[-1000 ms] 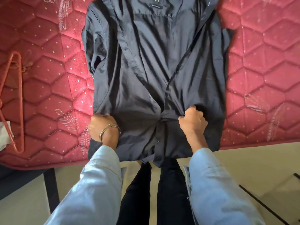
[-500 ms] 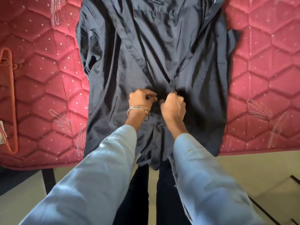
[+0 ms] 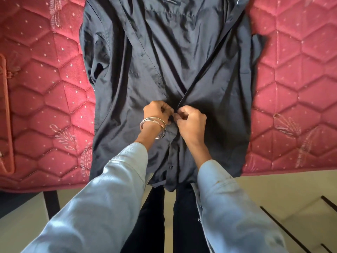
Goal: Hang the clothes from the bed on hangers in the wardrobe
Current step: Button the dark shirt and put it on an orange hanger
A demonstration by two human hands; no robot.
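Observation:
A dark navy button-up shirt (image 3: 164, 70) lies flat on the red quilted bed (image 3: 295, 88), collar away from me, hem hanging over the near edge. Its front is open above my hands and closed below them. My left hand (image 3: 156, 112), with silver bangles at the wrist, pinches the left edge of the shirt's front at mid-height. My right hand (image 3: 191, 123) pinches the right edge right beside it, the fingertips of both hands nearly touching. A pink plastic hanger (image 3: 6, 115) lies on the bed at the far left, partly cut off by the frame.
The bed's near edge runs across the lower middle of the view. Below it is pale floor (image 3: 273, 198) with dark lines at the right. A dark bed leg (image 3: 52, 203) stands at the lower left. My dark trousers show between my light blue sleeves.
Both hands moved up from the shirt's lower hem area and came together at the middle of the front, where they now pinch the two edges.

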